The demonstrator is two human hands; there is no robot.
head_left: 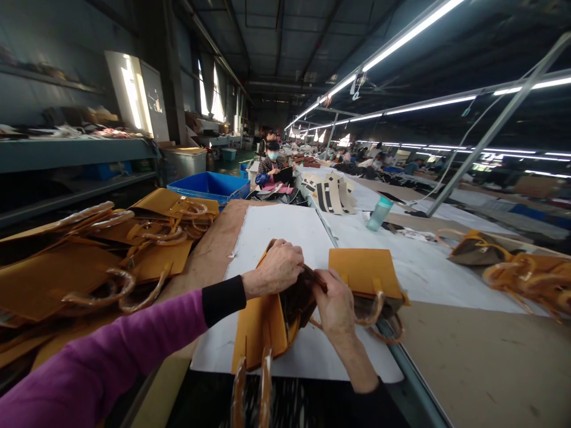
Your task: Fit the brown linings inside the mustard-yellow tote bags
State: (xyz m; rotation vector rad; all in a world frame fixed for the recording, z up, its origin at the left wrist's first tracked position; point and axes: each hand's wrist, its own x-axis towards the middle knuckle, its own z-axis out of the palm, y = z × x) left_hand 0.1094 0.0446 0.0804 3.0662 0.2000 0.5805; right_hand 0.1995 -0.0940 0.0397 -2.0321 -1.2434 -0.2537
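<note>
An orange-tan handbag (259, 324) lies open on a white sheet (285, 232) in front of me, its handles pointing toward me. My left hand (277, 266) is closed on the bag's upper edge and dark lining. My right hand (332, 303) pinches the dark lining (298, 303) at the bag's mouth. A second orange-tan bag (364, 272) rests just right of my right hand, its handle by my wrist.
A heap of the same bags (111, 255) fills the table's left side, with more bags (521, 267) at the right. A blue bin (209, 185), a teal bottle (379, 213) and cut pieces (330, 193) lie farther back. A masked person (271, 163) works ahead.
</note>
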